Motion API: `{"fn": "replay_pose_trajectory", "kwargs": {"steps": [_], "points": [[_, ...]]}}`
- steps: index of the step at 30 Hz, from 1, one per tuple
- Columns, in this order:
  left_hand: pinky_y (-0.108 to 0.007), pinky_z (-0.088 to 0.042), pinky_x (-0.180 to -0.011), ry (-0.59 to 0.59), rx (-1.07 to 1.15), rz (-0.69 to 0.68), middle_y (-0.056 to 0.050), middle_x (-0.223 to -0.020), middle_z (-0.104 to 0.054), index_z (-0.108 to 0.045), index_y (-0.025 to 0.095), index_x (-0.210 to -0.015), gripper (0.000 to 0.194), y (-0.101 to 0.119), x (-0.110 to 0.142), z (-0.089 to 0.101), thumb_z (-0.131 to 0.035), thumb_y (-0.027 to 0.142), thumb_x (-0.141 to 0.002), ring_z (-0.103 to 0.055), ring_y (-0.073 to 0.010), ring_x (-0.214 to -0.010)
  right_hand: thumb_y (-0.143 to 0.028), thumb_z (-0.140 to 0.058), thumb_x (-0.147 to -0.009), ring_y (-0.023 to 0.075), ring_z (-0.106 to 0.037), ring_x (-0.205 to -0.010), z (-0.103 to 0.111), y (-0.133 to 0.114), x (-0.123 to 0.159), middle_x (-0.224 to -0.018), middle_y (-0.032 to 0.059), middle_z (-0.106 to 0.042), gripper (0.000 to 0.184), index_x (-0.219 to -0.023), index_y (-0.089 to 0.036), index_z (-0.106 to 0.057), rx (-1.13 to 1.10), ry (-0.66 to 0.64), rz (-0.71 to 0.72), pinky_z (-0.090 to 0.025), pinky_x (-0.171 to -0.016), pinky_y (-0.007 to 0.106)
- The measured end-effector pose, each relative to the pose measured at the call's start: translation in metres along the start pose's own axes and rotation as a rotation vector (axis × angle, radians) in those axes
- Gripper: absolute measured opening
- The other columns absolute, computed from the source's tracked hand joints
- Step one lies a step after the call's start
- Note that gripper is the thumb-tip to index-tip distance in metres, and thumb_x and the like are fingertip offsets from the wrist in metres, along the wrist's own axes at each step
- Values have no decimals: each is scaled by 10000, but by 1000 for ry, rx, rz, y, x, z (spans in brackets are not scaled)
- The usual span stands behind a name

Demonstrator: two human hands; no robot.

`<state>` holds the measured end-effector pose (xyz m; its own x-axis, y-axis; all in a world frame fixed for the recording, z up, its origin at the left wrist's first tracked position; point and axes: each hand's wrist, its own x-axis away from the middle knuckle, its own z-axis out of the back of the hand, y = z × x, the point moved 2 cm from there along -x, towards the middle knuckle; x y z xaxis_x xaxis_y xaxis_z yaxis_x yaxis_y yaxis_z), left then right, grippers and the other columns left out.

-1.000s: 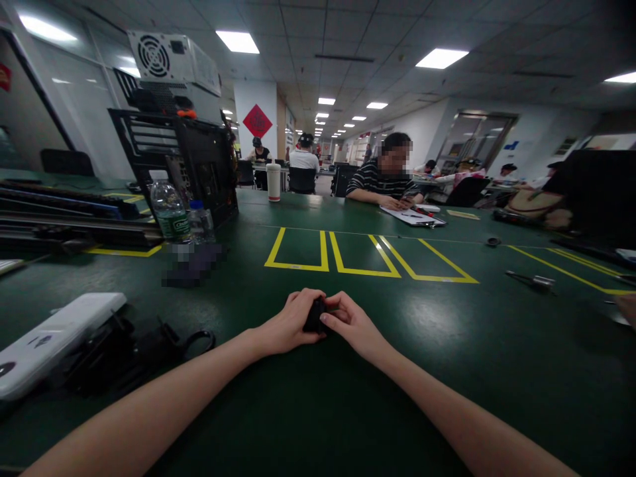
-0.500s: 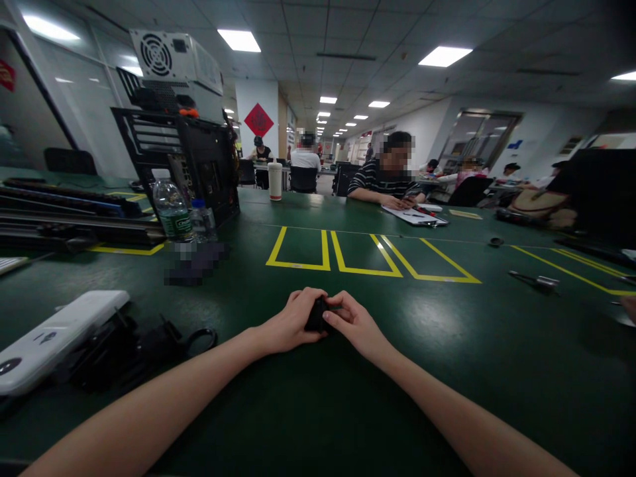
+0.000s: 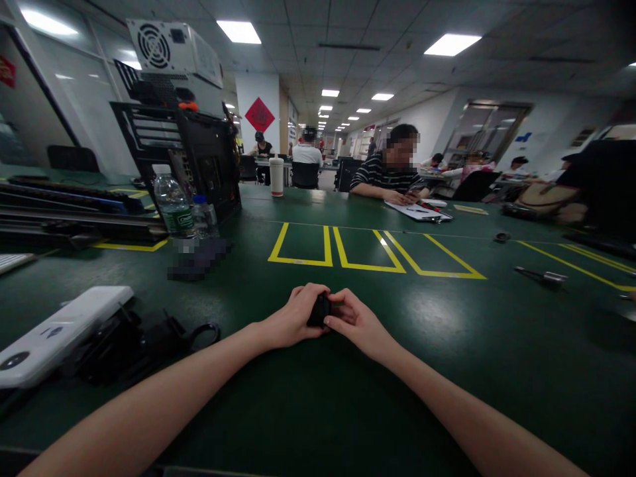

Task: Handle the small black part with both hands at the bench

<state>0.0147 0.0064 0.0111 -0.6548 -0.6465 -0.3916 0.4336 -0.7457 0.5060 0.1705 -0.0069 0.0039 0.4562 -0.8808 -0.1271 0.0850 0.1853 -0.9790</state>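
Note:
Between my two hands, low over the green table (image 3: 318, 411), is a small black object (image 3: 318, 310); its kind I cannot make out. My left hand (image 3: 294, 319) is wrapped round it from the left, fingers over the top and thumb along the near side. From the right, my right hand (image 3: 356, 326) grips its edge with curled fingers and thumb. Both palms hide most of the object. Yellow tape outlines (image 3: 300, 262) lie on the table just beyond my hands.
On the left are a white device (image 3: 62, 334), tangled black gear (image 3: 116, 344), water bottles (image 3: 173, 205) and an open computer case (image 3: 209, 159). A white cup (image 3: 277, 177) stands farther back. Across the table a person (image 3: 392, 165) sits by a clipboard (image 3: 420, 211). A metal tool (image 3: 544, 277) lies right.
The view has shifted slightly. My right thumb and fingers have moved a little on the black object, and slightly more of it shows. Both hands stay on it.

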Motion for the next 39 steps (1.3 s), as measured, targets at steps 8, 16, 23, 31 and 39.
{"fn": "replay_pose_trajectory", "kwargs": {"steps": [8, 16, 23, 31, 39], "points": [[-419, -332, -916, -18, 20, 12, -66, -1109, -430, -297, 223, -1166, 581, 2, -1, 3, -642, 208, -699, -426, -228, -1018, -252, -543, -772, 163, -576, -868, 0, 5, -3, -970, 14, -538, 200, -957, -213, -478, 11, 41, 8, -502, -741, 325], [-426, -345, -895, -15, 26, 26, -68, -1112, -433, -301, 232, -1168, 582, 2, 0, 3, -642, 211, -696, -439, -233, -1003, -207, -562, -757, 184, -562, -952, 1, 0, 1, -987, 14, -544, 241, -977, -221, -461, 3, 9, -30, -477, -818, 375], [-424, -338, -904, -1, 12, 12, -72, -1112, -434, -302, 223, -1165, 584, 1, 0, 0, -643, 208, -693, -432, -237, -1023, -237, -550, -770, 162, -576, -895, 0, 3, 0, -964, 3, -527, 180, -926, -224, -461, -44, 9, 24, -497, -754, 330], [-437, -329, -915, -62, -6, 23, -79, -1131, -420, -281, 223, -1189, 587, 7, -1, 7, -626, 210, -714, -427, -239, -1038, -230, -556, -764, 171, -559, -926, 2, 3, -2, -995, 26, -528, 241, -982, -213, -456, -26, 43, -14, -477, -800, 354], [-419, -307, -937, -89, -24, 11, -83, -1137, -419, -285, 209, -1182, 544, 13, -1, 12, -597, 203, -736, -427, -228, -1044, -179, -579, -741, 163, -562, -945, 1, -3, 4, -998, -6, -526, 269, -967, -236, -444, -22, -36, 9, -477, -834, 356]]}}
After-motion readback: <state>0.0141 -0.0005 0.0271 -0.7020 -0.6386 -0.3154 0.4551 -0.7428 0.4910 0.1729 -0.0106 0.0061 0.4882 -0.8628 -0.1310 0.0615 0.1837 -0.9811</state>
